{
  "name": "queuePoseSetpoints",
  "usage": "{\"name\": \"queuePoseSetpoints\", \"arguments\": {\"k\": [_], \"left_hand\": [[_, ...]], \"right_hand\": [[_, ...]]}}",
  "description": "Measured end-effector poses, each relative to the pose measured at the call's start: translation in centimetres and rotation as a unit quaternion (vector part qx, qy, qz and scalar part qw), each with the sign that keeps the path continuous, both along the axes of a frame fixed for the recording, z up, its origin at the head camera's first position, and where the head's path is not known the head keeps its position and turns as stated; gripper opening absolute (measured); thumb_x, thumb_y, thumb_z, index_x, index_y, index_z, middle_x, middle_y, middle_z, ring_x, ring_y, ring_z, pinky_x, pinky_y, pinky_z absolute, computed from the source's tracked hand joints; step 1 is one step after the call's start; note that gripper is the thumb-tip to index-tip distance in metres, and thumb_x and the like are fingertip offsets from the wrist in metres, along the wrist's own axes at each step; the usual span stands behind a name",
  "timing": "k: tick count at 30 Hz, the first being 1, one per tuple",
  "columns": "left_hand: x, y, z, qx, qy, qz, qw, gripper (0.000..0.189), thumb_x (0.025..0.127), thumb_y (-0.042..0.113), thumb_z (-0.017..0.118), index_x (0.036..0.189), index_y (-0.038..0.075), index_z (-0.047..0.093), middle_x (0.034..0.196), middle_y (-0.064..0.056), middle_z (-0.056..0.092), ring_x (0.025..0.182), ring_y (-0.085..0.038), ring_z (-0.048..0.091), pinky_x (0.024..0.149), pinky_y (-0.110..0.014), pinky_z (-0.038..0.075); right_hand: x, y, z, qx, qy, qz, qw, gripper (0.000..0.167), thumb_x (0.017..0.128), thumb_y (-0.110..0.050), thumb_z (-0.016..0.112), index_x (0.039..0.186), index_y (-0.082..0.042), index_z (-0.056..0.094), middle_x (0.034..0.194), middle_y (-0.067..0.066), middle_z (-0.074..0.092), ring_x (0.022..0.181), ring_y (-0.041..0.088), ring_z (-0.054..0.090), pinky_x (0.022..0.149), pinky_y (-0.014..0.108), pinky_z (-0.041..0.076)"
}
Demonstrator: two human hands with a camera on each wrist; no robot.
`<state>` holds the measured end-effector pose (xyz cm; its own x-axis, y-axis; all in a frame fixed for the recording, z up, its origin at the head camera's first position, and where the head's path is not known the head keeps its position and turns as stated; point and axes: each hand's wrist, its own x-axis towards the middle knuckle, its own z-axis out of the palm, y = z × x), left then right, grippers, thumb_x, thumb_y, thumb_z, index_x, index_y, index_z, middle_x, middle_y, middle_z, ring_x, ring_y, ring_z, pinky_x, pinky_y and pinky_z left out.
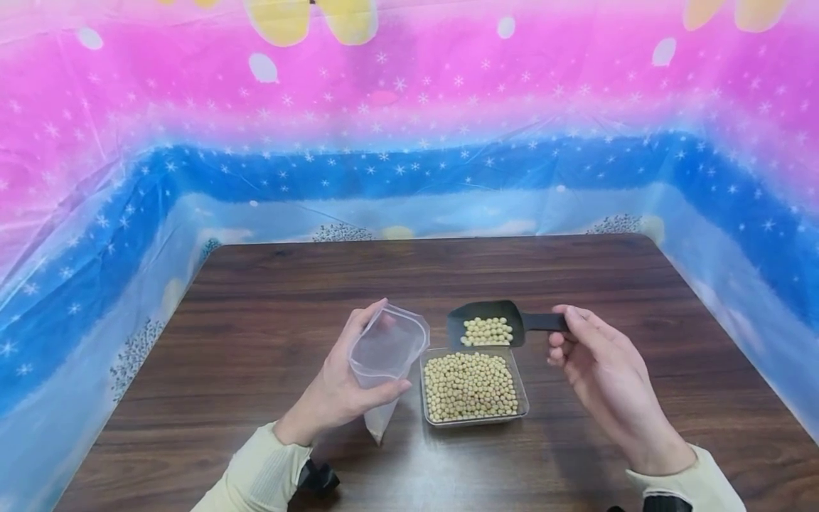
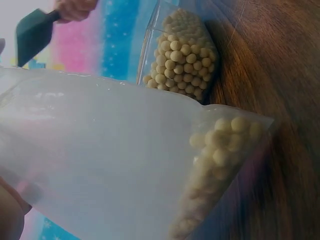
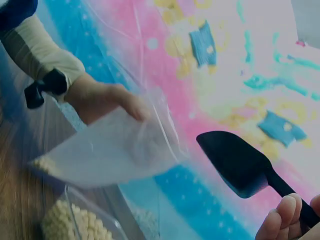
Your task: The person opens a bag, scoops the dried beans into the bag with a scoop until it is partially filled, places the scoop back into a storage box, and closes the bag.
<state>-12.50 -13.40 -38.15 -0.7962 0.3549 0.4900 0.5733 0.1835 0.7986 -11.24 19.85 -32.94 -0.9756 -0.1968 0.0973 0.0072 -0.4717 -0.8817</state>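
My left hand holds a translucent zip bag upright with its mouth spread wide. Some round, pale yellow beans, like soybeans, lie in the bottom corner of the bag. In my right hand is the handle of a black scoop, pinched between thumb and fingers. A small load of beans sits in the scoop, which is level above the far edge of a clear plastic box. That box is filled with the same beans and stands between my hands.
Everything is over a dark wood-grain table. A pink and blue patterned cloth hangs around its back and sides. Black straps show at both wrists, by the cream sleeves.
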Motion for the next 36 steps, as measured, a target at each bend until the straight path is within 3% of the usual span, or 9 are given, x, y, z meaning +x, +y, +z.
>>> {"name": "queuePoseSetpoints", "arguments": {"k": [6,11,17,25,29,36], "left_hand": [[0.0,0.2,0.0,0.003,-0.003,-0.003,1.0000,0.097,0.075,0.011,0.084,0.152,0.023,0.027,0.132,-0.004,0.044,0.107,-0.033,0.054,0.082,-0.048,0.055],[-0.1,0.4,-0.2,0.016,0.012,-0.009,0.9998,0.099,0.072,0.009,0.085,0.152,0.018,0.028,0.130,-0.008,0.045,0.105,-0.035,0.053,0.082,-0.045,0.055],[-0.2,0.4,-0.4,0.005,0.031,0.000,0.9995,0.100,0.071,0.012,0.087,0.151,0.017,0.028,0.129,-0.006,0.047,0.113,-0.025,0.050,0.095,-0.034,0.049],[-0.1,0.4,-0.3,-0.021,0.038,0.007,0.9990,0.100,0.072,0.016,0.086,0.152,0.019,0.027,0.130,-0.002,0.047,0.120,-0.023,0.047,0.106,-0.034,0.039],[-0.1,0.4,-0.3,-0.020,0.034,0.007,0.9992,0.099,0.072,0.017,0.086,0.152,0.020,0.028,0.130,-0.003,0.046,0.119,-0.023,0.048,0.102,-0.034,0.042],[-0.1,0.3,-0.3,-0.010,0.035,0.000,0.9993,0.098,0.073,0.014,0.085,0.152,0.019,0.027,0.131,-0.006,0.046,0.109,-0.031,0.052,0.087,-0.046,0.051]], "right_hand": [[0.1,-2.6,1.8,0.073,0.018,-0.019,0.9970,0.024,0.103,-0.023,0.050,0.116,-0.004,0.057,0.088,0.001,0.058,0.080,0.010,0.056,0.073,0.021,0.050],[0.0,-4.1,2.7,0.118,0.043,-0.033,0.9915,0.029,0.102,-0.024,0.053,0.118,-0.001,0.055,0.089,0.002,0.060,0.080,0.010,0.058,0.075,0.023,0.052],[-0.1,-5.3,3.1,0.144,0.076,-0.051,0.9854,0.023,0.101,-0.019,0.054,0.114,0.000,0.057,0.085,0.004,0.060,0.076,0.012,0.058,0.073,0.024,0.053],[-0.2,-5.7,3.2,0.199,0.119,-0.083,0.9694,0.022,0.101,-0.017,0.054,0.114,0.000,0.058,0.080,0.015,0.060,0.071,0.019,0.059,0.069,0.028,0.054],[-0.2,-5.7,3.3,0.228,0.134,-0.099,0.9593,0.021,0.101,-0.018,0.054,0.114,-0.002,0.059,0.079,0.017,0.061,0.071,0.022,0.060,0.069,0.029,0.055],[0.1,-5.5,3.5,0.273,0.166,-0.141,0.9373,0.020,0.100,-0.015,0.055,0.112,0.000,0.061,0.079,0.016,0.063,0.071,0.020,0.063,0.067,0.029,0.056]]}}
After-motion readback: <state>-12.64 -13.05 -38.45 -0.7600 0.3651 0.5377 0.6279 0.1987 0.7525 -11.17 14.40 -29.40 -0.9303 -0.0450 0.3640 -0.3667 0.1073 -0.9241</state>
